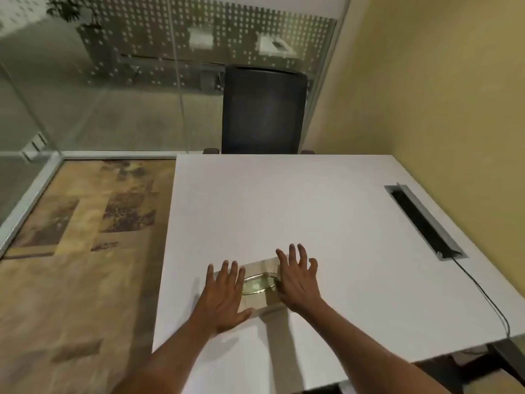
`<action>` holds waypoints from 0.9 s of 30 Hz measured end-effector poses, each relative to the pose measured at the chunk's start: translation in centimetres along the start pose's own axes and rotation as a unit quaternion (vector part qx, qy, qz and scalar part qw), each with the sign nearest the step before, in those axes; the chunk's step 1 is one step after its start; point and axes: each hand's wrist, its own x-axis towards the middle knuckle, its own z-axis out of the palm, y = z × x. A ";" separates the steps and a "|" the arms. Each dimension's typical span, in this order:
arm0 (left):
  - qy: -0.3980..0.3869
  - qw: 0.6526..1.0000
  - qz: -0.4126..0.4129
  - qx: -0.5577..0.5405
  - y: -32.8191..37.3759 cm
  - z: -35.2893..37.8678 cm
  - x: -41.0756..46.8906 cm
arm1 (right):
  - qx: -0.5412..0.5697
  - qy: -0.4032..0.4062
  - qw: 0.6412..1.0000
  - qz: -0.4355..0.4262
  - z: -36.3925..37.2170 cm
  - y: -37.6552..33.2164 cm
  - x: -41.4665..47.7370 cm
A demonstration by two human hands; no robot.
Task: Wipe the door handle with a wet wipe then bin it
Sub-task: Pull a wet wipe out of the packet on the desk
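Lower centre of frame: flat wipe pack [260,285] lying on white worktop [312,211], near the front-left edge. Greenish oval flap on top, between the two hands. Left hand [224,297] flat on pack's left end, fingers [227,273] spread and open, gripping nothing. Right hand [298,282] over pack's right end, fingers [295,254] splayed open, also gripping nothing; contact with pack likely but hard to confirm. No wipe pulled out yet. Door handle and bin not in view. Black chair [264,109] at far side of worktop, cable slot [423,220] at right. Judgement: pack soft, light, probably slick film, likely to slide or lift when tugged, so hold one end down and peel oval flap by its edge with the other hand. Wipe itself likely limp, damp, clingy; pinch at a corner.
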 end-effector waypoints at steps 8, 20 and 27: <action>-0.092 0.991 -0.035 -0.094 1.0 3.3 3.9 | 0.127 -0.013 0.985 0.117 2.5 -1.1 0.8; -0.067 0.987 -0.052 -0.134 0.9 3.3 4.6 | 0.106 -0.181 0.969 0.130 2.1 -5.4 3.7; -0.071 0.988 -0.043 -0.128 0.6 2.4 4.4 | 0.100 -0.182 0.967 0.147 2.1 -7.0 4.9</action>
